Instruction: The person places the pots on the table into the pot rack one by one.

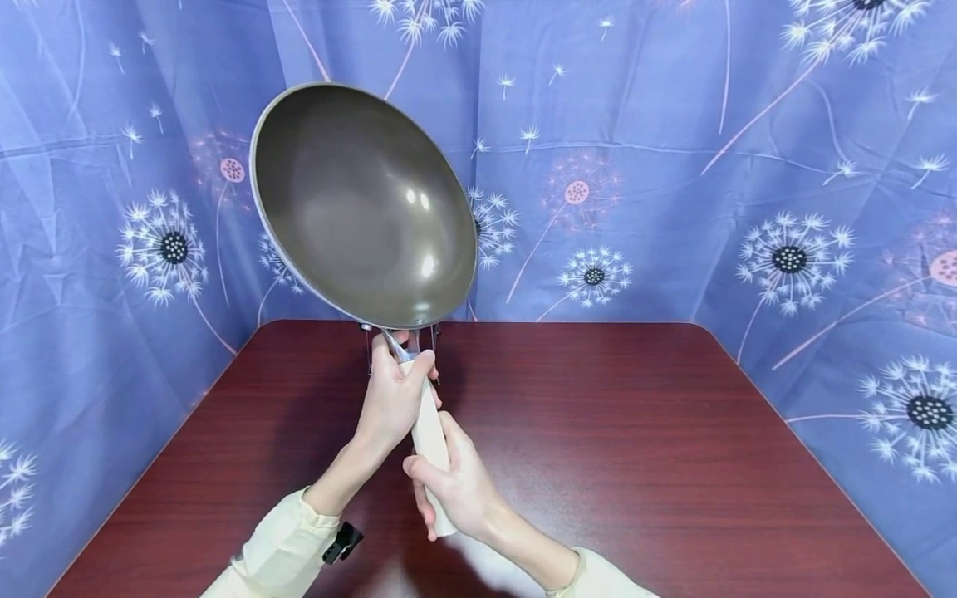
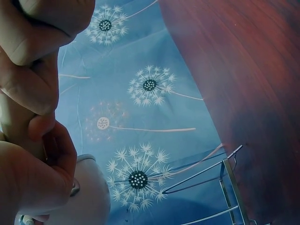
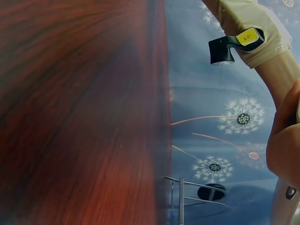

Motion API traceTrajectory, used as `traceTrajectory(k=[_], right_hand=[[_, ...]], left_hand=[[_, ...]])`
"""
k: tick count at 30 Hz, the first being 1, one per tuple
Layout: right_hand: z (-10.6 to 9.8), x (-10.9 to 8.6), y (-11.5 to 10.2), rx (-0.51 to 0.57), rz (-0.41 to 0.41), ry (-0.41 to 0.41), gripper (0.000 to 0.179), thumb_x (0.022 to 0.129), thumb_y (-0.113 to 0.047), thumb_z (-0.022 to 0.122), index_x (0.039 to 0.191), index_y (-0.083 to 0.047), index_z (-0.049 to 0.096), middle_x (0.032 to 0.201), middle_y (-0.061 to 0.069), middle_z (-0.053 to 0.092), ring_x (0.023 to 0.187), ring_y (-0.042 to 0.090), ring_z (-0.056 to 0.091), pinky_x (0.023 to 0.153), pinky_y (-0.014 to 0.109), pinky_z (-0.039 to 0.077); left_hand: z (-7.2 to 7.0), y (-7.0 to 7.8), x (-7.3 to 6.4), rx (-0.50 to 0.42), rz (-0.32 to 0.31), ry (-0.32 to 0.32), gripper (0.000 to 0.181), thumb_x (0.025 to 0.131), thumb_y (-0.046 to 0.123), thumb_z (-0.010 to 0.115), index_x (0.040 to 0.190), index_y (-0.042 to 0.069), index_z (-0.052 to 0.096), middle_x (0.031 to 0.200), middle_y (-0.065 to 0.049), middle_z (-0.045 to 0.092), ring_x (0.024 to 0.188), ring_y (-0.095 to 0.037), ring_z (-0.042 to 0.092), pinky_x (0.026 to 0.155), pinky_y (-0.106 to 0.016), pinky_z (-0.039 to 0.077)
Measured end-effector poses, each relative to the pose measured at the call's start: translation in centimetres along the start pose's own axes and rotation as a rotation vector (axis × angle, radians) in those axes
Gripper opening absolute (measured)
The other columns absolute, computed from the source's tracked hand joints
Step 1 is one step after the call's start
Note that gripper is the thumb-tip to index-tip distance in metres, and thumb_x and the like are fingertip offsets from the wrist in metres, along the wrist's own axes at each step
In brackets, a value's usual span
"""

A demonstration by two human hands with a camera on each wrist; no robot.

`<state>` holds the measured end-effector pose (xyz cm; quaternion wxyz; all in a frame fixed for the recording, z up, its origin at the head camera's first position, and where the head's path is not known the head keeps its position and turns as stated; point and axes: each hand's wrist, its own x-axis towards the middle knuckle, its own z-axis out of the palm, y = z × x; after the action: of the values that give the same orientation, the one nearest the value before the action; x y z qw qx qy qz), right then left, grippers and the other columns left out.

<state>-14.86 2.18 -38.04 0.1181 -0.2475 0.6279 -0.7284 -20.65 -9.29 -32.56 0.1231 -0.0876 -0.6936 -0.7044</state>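
A large pan (image 1: pixel 351 208) with a dark, glossy inside is raised above the table and tilted, its inside facing me in the head view. Its pale handle (image 1: pixel 429 432) slants down toward me. My left hand (image 1: pixel 392 399) grips the handle's upper end, close to the metal joint below the rim. Lower down, my right hand (image 1: pixel 467 486) holds the same handle near its butt, thumb across the top. In the left wrist view the fingers (image 2: pixel 33 89) curl round the handle, and part of the pan's light outside (image 2: pixel 91 187) shows beyond them.
Behind the pan, mostly hidden by it in the head view, stands a thin metal wire rack (image 2: pixel 229 187) on the dark red wooden table (image 1: pixel 635 432). A blue curtain (image 1: pixel 598 100) with dandelion prints surrounds the table. A black wrist camera (image 1: pixel 344 542) sits on the left sleeve.
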Motion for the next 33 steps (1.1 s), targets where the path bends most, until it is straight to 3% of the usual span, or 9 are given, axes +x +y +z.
traceTrajectory(k=[15,21,26,33], right_hand=[[0.2,0.5,0.5,0.061,-0.001,-0.035,0.031,0.09,-0.003,0.052,0.11,0.009,0.031,0.051,0.005,0.045,0.035,0.008,0.048,0.028,0.049,0.043],[0.5,0.4,0.5,0.118,0.005,-0.031,0.027,0.089,-0.002,0.052,0.107,0.005,0.033,0.053,0.002,0.047,0.036,0.008,0.047,0.026,0.042,0.041],[0.7,0.4,0.7,0.17,0.001,-0.051,0.03,0.089,0.0,0.051,0.108,0.009,0.03,0.052,-0.001,0.046,0.036,0.007,0.047,0.025,0.037,0.04],[0.3,0.7,1.0,0.179,-0.034,-0.095,0.028,0.09,0.0,0.049,0.108,0.009,0.03,0.05,-0.002,0.045,0.035,0.007,0.047,0.025,0.037,0.04]], left_hand=[[-0.7,-0.2,0.1,0.029,-0.025,0.009,0.041,0.097,0.006,0.053,0.13,0.003,0.028,0.08,-0.011,0.056,0.044,-0.019,0.056,0.05,-0.033,0.057],[-0.9,-0.5,0.2,0.014,-0.039,0.002,0.044,0.096,0.005,0.054,0.131,0.003,0.028,0.082,-0.012,0.055,0.044,-0.019,0.056,0.049,-0.033,0.057],[-1.1,-0.9,0.1,0.008,-0.054,0.0,0.043,0.096,0.005,0.056,0.129,0.003,0.028,0.086,-0.014,0.054,0.045,-0.019,0.057,0.05,-0.033,0.057],[-1.4,-1.0,0.2,0.017,-0.015,-0.001,0.042,0.097,0.005,0.056,0.128,0.004,0.028,0.091,-0.014,0.053,0.052,-0.018,0.059,0.051,-0.034,0.058]])
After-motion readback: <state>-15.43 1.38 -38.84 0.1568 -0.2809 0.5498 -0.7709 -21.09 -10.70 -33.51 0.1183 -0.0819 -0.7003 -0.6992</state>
